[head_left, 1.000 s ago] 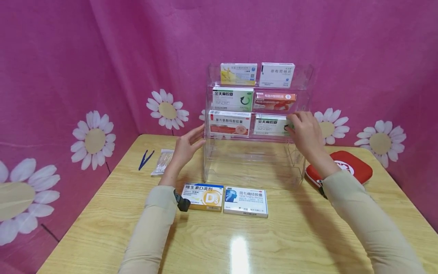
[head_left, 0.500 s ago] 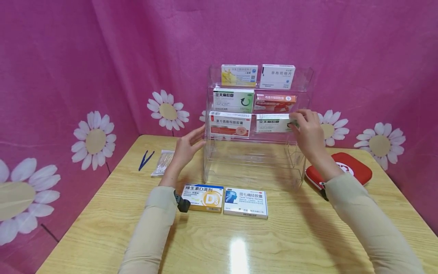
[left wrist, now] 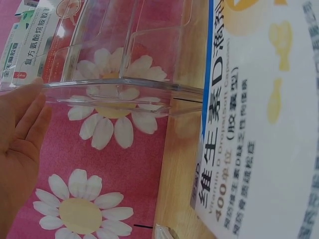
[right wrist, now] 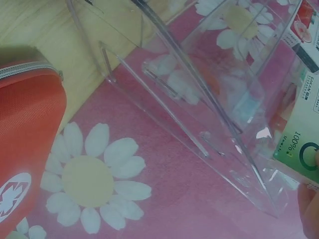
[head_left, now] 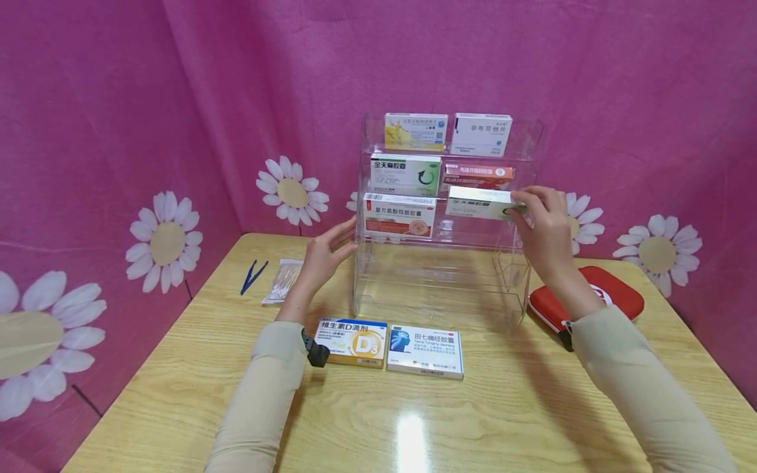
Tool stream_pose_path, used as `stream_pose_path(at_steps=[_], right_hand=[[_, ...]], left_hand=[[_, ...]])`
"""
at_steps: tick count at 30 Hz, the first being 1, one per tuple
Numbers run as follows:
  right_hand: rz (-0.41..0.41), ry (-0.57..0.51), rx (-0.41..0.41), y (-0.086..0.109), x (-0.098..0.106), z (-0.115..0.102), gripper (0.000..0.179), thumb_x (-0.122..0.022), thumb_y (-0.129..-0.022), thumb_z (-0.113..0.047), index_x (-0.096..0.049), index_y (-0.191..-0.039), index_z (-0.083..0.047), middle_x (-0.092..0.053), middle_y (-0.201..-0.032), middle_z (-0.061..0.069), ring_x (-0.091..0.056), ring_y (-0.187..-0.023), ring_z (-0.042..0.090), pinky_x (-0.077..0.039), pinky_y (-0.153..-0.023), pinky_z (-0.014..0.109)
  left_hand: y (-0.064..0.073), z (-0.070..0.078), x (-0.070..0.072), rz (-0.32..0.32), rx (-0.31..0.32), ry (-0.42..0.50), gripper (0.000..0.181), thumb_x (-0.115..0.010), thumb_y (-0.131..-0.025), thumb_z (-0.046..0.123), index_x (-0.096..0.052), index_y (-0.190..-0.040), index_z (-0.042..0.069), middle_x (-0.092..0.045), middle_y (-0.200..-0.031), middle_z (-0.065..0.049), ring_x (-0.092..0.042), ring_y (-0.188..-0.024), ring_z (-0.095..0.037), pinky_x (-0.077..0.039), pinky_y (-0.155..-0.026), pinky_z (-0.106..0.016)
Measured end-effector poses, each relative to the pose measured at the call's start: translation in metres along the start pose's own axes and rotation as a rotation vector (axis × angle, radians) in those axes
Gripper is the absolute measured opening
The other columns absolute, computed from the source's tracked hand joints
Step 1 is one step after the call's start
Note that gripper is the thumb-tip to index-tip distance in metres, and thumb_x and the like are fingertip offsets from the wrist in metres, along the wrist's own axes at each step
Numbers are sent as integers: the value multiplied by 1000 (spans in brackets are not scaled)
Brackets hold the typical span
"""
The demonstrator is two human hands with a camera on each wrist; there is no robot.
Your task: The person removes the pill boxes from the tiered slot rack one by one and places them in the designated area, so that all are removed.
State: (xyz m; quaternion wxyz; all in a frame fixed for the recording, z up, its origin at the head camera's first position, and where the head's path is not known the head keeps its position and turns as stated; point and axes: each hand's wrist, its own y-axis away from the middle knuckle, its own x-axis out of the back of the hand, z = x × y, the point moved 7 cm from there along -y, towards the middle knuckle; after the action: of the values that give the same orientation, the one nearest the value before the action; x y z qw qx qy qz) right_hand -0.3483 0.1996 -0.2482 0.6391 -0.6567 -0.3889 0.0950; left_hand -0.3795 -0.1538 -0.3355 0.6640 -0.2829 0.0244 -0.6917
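Note:
My right hand [head_left: 547, 226] pinches the right end of a white-and-green medicine box [head_left: 478, 205] at the third tier of a clear acrylic display rack [head_left: 440, 244]. That box is tipped back, with its top face showing; its green end [right wrist: 294, 142] appears in the right wrist view. Against the rack's left side, my left hand [head_left: 322, 259] rests with extended fingers [left wrist: 30, 112]. Left of the held box stands a white-and-red medicine box [head_left: 399, 215]. Above are another white-and-green box [head_left: 405, 174], a red box [head_left: 478, 176], a yellow-and-white box [head_left: 416, 131] and a white box [head_left: 481, 135].
On the wooden table [head_left: 355, 420] before the rack lie a vitamin D box [head_left: 353, 341] and a white-and-blue medicine box [head_left: 426, 351]. Blue tweezers [head_left: 253, 277] and a bag of cotton swabs [head_left: 284, 281] are at the left. A red first-aid case [head_left: 621, 295] sits right.
The right hand has lifted the white-and-green box slightly up and to the right, tipping it back from its earlier upright position in the rack. The left hand stays at the rack's side.

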Motion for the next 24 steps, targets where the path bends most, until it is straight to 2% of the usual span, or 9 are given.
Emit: stream_pose_path(at_steps=[4,5,8,11,13,17,21,24], right_hand=[[67,-23,-8,2,9,-9,21,-73,-83,3,-70,-104,1,-64,-106,22,-55,-97,37,-44,-75,34],[74,-30,-6,3,10,-12,22,-74,-82,2,-70,-103,1,-64,-105,22,-56,-95,37,-43,-75,33],[72,-74,-4,8,13,-20,25,-76,-79,3,-71,-103,0,-64,-101,23,-56,-93,38,-38,-78,27],[46,-127,-6,17,13,-29,28,-78,-76,5,-70,-102,2,-64,-99,23,-57,-93,37,-36,-86,13],[12,-161,-20,24,10,-36,30,-79,-74,6,-71,-103,3,-64,-99,23,-58,-93,34,-36,-88,4],[-77,-214,-59,41,1,-52,32,-82,-72,5,-71,-102,3,-65,-97,20,-61,-86,27,-42,-83,-3],[-205,-263,-110,60,-13,-69,32,-83,-70,2,-71,-100,3,-66,-92,16,-64,-82,25,-47,-77,-3],[-318,-312,-166,75,-24,-82,29,-83,-71,1,-71,-99,1,-67,-91,13,-65,-81,23,-55,-71,5]], left_hand=[[0,-1,0,0,7,-23,54,-65,-91,1,-50,-143,8,-56,-141,-16,-58,-128,-31,-52,-106,-36],[-1,-5,-1,3,5,-30,54,-65,-91,3,-50,-143,10,-56,-141,-15,-58,-128,-29,-53,-105,-34],[-2,-5,-1,4,0,-35,54,-66,-91,3,-50,-143,10,-56,-142,-14,-58,-129,-29,-53,-105,-33],[-2,-5,-1,4,-10,-27,54,-66,-91,3,-51,-142,8,-56,-142,-15,-58,-129,-30,-53,-105,-35],[-2,-5,0,0,-15,-22,53,-65,-91,2,-51,-142,7,-55,-142,-16,-57,-129,-31,-53,-105,-35],[-1,-5,0,-2,-7,-20,54,-66,-91,2,-50,-142,7,-55,-142,-16,-57,-129,-30,-53,-105,-34],[-2,-4,0,-2,-5,-21,54,-65,-91,2,-50,-142,7,-55,-143,-15,-57,-129,-29,-53,-105,-33],[-2,-3,0,-2,-8,-14,54,-65,-91,2,-50,-142,7,-55,-143,-15,-57,-130,-29,-52,-105,-33]])
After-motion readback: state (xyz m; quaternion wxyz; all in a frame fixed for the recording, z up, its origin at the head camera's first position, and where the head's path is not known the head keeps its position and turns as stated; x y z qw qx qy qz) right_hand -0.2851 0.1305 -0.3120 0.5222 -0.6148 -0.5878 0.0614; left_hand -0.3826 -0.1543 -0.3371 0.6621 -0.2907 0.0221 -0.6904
